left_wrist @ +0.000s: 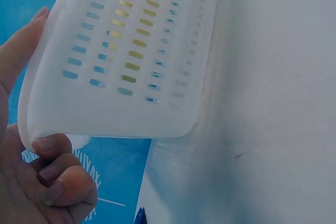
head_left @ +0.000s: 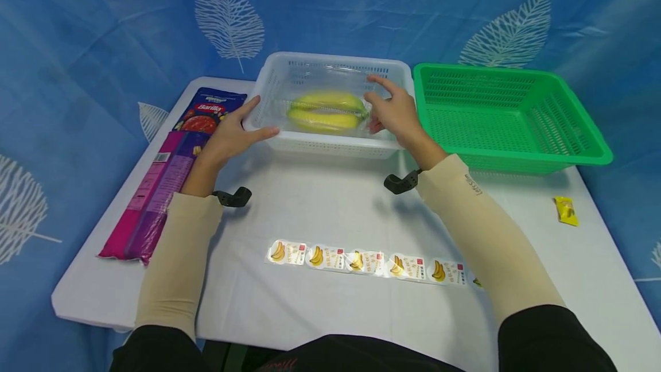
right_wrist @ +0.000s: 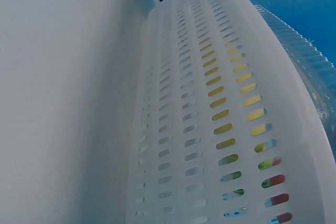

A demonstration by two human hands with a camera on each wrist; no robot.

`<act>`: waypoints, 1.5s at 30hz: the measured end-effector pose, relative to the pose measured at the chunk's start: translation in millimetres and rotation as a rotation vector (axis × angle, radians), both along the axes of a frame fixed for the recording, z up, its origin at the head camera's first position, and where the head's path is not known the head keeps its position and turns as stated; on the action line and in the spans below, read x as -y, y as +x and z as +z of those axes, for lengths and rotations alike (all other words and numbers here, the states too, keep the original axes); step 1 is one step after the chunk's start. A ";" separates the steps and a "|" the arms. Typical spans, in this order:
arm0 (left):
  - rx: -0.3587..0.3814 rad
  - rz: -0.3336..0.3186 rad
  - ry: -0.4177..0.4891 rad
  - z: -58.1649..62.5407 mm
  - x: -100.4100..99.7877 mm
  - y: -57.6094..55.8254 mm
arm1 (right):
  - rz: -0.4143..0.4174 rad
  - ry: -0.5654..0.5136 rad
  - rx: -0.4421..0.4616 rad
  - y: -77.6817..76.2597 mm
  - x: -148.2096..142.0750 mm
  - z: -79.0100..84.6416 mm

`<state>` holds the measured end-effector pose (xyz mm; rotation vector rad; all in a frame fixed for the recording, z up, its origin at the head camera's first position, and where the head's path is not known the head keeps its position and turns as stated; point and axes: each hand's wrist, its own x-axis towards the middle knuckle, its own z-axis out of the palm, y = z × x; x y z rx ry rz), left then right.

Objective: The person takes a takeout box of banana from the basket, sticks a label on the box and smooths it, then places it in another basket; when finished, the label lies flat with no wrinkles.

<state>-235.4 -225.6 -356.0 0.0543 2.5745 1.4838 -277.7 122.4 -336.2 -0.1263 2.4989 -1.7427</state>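
A white perforated basket (head_left: 330,143) stands at the back of the table. My left hand (head_left: 230,132) grips its left front corner; in the left wrist view the thumb and fingers (left_wrist: 65,182) spread around the rim. Inside the basket lies a clear plastic bag (head_left: 330,79) with yellow-green bananas (head_left: 326,121) in it. My right hand (head_left: 396,112) reaches over the right side of the basket and holds the bag's right end with bent fingers. In the right wrist view that hand is hidden behind the basket wall, and the bag's serrated edge (right_wrist: 294,35) shows past the rim.
A green basket (head_left: 480,131) stands close to the white one on the right. Barilla packaging (head_left: 203,116) and a purple-pink package (head_left: 160,194) lie beside my left arm. A strip of banana stickers (head_left: 366,262) lies in front, and a small yellow packet (head_left: 566,211) at the right edge.
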 end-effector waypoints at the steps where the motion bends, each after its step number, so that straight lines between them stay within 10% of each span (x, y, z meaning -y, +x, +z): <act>1: 0.002 0.000 0.000 0.3 -0.1 0.1 | -0.009 -0.012 -0.008 0.4 -0.2 0.0; 19: 0.018 -0.011 -0.014 3.1 -1.6 0.2 | -0.125 -0.268 -0.183 19.1 -17.7 9.0; 45: -0.010 -0.018 -0.002 1.2 -2.0 0.8 | -0.079 -0.265 -0.253 78.7 -55.4 24.7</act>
